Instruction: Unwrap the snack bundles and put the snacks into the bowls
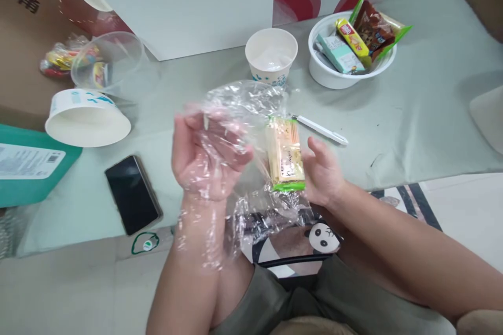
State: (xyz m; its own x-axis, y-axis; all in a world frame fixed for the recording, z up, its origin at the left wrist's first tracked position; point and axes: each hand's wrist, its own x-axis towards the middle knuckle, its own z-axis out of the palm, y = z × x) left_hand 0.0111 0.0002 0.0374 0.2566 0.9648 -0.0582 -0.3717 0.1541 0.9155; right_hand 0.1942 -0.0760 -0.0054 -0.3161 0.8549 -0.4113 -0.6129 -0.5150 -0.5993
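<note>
Clear plastic film, apparently a thin bag (251,97), drapes over my left hand (212,154) and down onto the wrist. That hand is palm up, its fingers loosely curved and apart under the film. A yellow biscuit packet (286,154) with green ends stands between my hands, with film behind and below it. My right hand (324,170) is against the packet's right side, thumb raised. Its fingers pass behind the packet and are mostly hidden, seemingly gripping it. A white pen-like utility knife (320,130) lies just beyond the right hand.
A paper cup (271,55) stands ahead, beside a white bowl (328,76) of packaged snacks. On the left are a tipped paper bowl (88,123), a clear plastic bowl (126,60), a phone (133,193) and a green package (35,162). A white box (204,5) stands behind.
</note>
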